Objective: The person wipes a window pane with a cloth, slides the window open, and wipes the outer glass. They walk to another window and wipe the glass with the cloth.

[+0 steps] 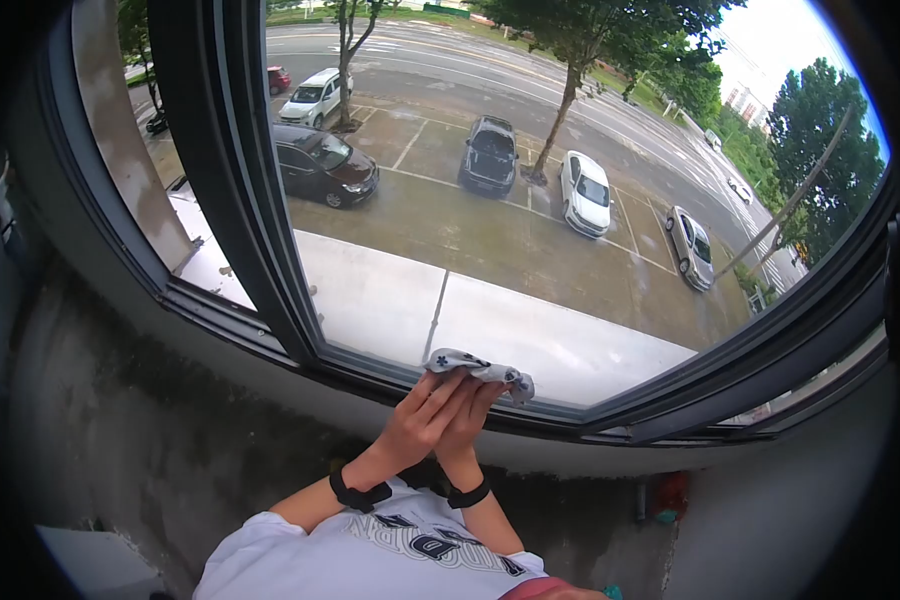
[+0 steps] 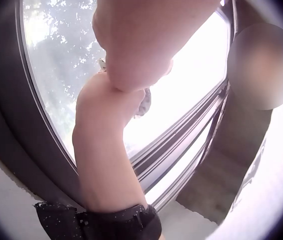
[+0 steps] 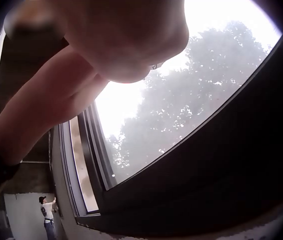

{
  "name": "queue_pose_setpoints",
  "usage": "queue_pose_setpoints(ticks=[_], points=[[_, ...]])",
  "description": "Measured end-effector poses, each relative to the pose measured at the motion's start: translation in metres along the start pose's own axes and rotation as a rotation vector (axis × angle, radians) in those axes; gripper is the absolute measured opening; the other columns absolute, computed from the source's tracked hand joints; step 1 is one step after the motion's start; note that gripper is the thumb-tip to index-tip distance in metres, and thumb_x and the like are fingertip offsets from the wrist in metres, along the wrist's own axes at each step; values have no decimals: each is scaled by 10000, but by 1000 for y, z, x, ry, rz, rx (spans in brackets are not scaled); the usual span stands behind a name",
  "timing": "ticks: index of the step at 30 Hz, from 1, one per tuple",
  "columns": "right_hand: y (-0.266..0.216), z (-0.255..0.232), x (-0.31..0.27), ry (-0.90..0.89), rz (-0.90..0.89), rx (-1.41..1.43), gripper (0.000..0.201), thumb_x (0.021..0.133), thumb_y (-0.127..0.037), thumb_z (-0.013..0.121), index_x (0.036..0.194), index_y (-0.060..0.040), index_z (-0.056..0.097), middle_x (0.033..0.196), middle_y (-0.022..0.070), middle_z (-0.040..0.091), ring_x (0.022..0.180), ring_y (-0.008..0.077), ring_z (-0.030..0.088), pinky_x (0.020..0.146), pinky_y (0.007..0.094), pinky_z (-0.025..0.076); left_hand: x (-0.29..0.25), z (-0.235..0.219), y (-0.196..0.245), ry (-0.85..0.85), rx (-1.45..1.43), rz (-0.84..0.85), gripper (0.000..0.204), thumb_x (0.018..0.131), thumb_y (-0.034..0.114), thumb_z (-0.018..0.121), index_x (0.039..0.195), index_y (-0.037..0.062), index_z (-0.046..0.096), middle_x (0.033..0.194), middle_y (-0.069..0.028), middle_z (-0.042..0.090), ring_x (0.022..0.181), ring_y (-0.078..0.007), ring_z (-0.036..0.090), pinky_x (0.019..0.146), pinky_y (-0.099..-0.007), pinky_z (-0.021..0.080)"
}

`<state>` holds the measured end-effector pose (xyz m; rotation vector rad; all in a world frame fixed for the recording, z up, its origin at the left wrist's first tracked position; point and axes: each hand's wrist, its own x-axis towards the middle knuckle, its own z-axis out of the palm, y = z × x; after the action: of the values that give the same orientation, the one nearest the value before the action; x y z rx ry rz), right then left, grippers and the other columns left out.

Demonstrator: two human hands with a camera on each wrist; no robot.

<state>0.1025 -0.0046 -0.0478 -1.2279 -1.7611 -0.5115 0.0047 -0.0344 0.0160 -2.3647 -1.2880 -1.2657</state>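
A bunched white cloth with dark flower prints (image 1: pixel 485 370) lies against the bottom of the window glass, just above the lower frame. My left hand (image 1: pixel 417 425) and right hand (image 1: pixel 462 428) are together behind it, fingers overlapping and pointing up into its folds. Both hands hold the cloth there, the fingertips hidden by it. In the left wrist view the left hand (image 2: pixel 141 45) crosses over the right arm, and a patch of the cloth (image 2: pixel 144 103) shows beside them. In the right wrist view the right hand (image 3: pixel 126 42) covers nearly all of the cloth.
A dark window frame (image 1: pixel 300 345) surrounds the glass, with a white ledge (image 1: pixel 380 300) outside and parked cars beyond. Below the window is a grey wall (image 1: pixel 210 375). A red object (image 1: pixel 673 495) lies at the lower right. Another person (image 3: pixel 47 216) stands further off by the wall.
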Motion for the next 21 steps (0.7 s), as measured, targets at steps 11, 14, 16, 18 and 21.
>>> queue_pose_setpoints(ticks=[11,14,16,18,21], points=[[-100,39,21,-288,-268,382,446,768,-82,541,1198,31,572,1322,151,498,1199,269,488,967,339,408,-57,-67,-66,128,167,-464,447,721,-38,623,1164,-48,564,1303,-227,471,1190,-396,468,979,-424,421],[-85,29,32,-285,-324,367,420,776,-81,539,1180,26,589,1327,147,496,1213,268,478,962,347,414,-50,-57,-59,160,160,-438,470,692,-64,633,1158,-39,576,1282,-230,493,1200,-419,446,994,-462,388],[-66,24,33,-213,-289,353,407,777,-81,542,1167,20,600,1328,144,496,1223,267,471,964,358,414,-34,-53,-45,146,172,-390,469,691,-60,635,1155,-40,577,1275,-235,497,1208,-425,435,995,-480,380],[-44,14,33,-127,-243,294,357,795,-73,547,1133,14,623,1332,159,486,1246,310,444,974,398,411,-10,-46,-27,139,191,-304,427,710,-35,627,1135,-50,589,1239,-232,529,1225,-407,436,1010,-511,357],[-11,-3,31,-15,-128,175,326,811,-66,546,1113,31,622,1317,200,480,1248,392,418,974,445,410,10,-24,-11,79,136,-83,391,728,-15,618,1118,-50,604,1204,-217,563,1224,-367,462,1027,-502,347]])
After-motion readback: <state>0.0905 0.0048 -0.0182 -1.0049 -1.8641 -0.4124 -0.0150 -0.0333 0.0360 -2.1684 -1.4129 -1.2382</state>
